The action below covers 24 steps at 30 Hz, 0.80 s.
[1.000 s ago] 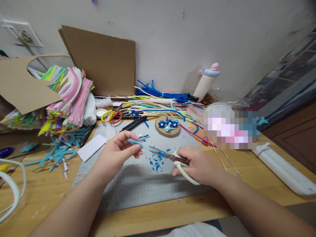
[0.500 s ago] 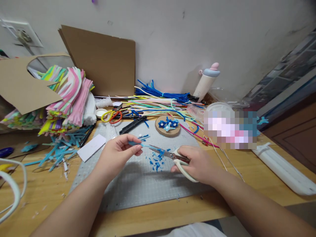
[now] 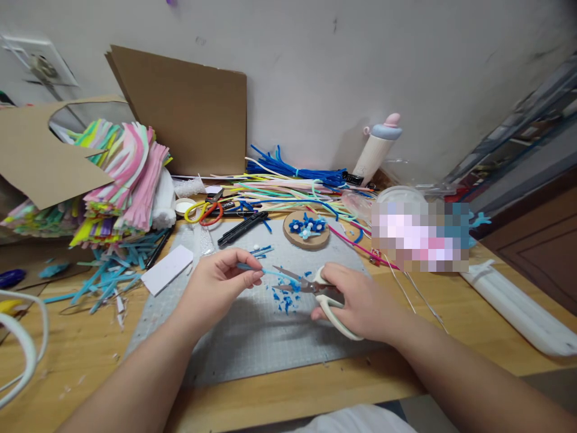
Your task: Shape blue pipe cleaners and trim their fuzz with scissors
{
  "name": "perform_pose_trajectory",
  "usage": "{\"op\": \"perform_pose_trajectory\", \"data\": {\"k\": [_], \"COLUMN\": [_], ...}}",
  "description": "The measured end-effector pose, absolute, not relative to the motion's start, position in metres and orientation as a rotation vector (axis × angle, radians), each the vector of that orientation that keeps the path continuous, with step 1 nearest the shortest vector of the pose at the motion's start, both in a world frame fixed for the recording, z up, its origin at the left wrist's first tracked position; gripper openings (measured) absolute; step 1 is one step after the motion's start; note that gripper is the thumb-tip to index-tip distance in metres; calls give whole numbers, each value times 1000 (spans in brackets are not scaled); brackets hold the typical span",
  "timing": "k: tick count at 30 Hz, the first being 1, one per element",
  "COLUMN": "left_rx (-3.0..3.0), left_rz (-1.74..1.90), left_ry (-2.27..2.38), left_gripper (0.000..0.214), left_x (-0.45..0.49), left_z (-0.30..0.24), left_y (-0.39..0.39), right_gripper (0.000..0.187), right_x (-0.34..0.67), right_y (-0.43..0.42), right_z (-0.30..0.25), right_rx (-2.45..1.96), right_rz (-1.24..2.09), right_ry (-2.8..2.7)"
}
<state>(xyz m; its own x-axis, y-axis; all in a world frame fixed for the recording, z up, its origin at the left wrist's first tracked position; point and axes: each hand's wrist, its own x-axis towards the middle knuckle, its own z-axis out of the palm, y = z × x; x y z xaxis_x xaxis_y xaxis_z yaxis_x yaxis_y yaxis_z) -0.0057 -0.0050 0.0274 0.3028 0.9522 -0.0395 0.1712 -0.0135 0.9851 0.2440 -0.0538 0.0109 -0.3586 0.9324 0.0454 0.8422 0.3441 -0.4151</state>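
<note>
My left hand [image 3: 220, 285] pinches a light-blue pipe cleaner [image 3: 277, 275], which points right between the blades of the scissors [image 3: 306, 286]. These have cream handles, and my right hand [image 3: 360, 300] is wrapped round them with the blades parted. Below the blades, dark-blue fuzzy clippings [image 3: 285, 304] lie scattered on the grey cutting mat [image 3: 252, 349]. Behind the hands sits a round cardboard disc [image 3: 295, 239] bearing blue pipe-cleaner flowers [image 3: 309, 225] with white centres. Short cut pieces of blue stem [image 3: 264, 251] lie just beyond my left fingertips.
Black pens [image 3: 242, 228] and red-and-yellow scissors [image 3: 205, 211] lie behind the mat. Long pipe cleaners [image 3: 288, 195] stretch along the wall. At left are pastel bundles [image 3: 130, 162] and a white card [image 3: 166, 270]; at right, a bottle [image 3: 376, 150] and a white wrapped packet [image 3: 518, 307].
The scissor blades have spread wider apart, and my right hand's grip has loosened with them. My left hand has shifted very slightly right, still holding the pipe cleaner.
</note>
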Motion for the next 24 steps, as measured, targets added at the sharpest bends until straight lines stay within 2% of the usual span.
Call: {"op": "perform_pose_trajectory", "data": {"k": [24], "left_rx": [1438], "left_rz": [928], "left_ry": [1123], "left_gripper": [11], "left_x": [-7], "left_z": [33], "left_y": [-5], "right_gripper": [45], "right_x": [245], "right_y": [-54], "right_z": [9], "right_rx": [-1597], "right_rz": [592], "right_ry": [-2302]}}
